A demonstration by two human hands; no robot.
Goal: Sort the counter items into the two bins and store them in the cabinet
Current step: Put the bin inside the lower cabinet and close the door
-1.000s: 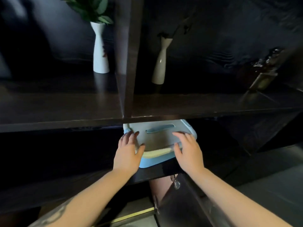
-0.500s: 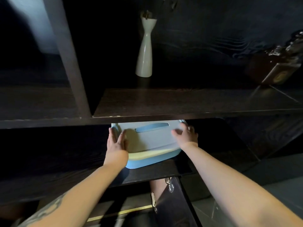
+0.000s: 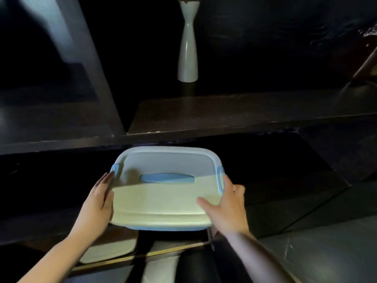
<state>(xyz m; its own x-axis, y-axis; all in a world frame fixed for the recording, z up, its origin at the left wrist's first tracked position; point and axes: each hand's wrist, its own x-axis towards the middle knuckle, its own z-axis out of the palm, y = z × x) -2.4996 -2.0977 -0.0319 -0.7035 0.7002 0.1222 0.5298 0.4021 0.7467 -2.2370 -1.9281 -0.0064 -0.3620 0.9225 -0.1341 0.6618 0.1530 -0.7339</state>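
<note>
A pale blue bin point(image 3: 163, 228) with a white lid point(image 3: 167, 162) and a blue handle point(image 3: 167, 178) sits in the dark lower shelf opening of the cabinet point(image 3: 224, 123). Its front overhangs the shelf edge. My left hand point(image 3: 98, 203) lies flat against the bin's left side, fingers straight, near the left blue clip point(image 3: 114, 169). My right hand point(image 3: 226, 209) grips the right front corner, thumb on top of the lid and fingers curled round the side below the right clip point(image 3: 220, 178).
A white vase point(image 3: 187, 56) stands on the shelf above. A vertical divider point(image 3: 91, 74) rises at left. A bottle point(image 3: 370, 62) shows at the far right edge. Below the bin, an open cabinet compartment holds a white object point(image 3: 110, 250).
The bin has come out toward me from under the upper shelf, so most of its lid now shows. Both hands have shifted to its front sides, and my view has tilted down.
</note>
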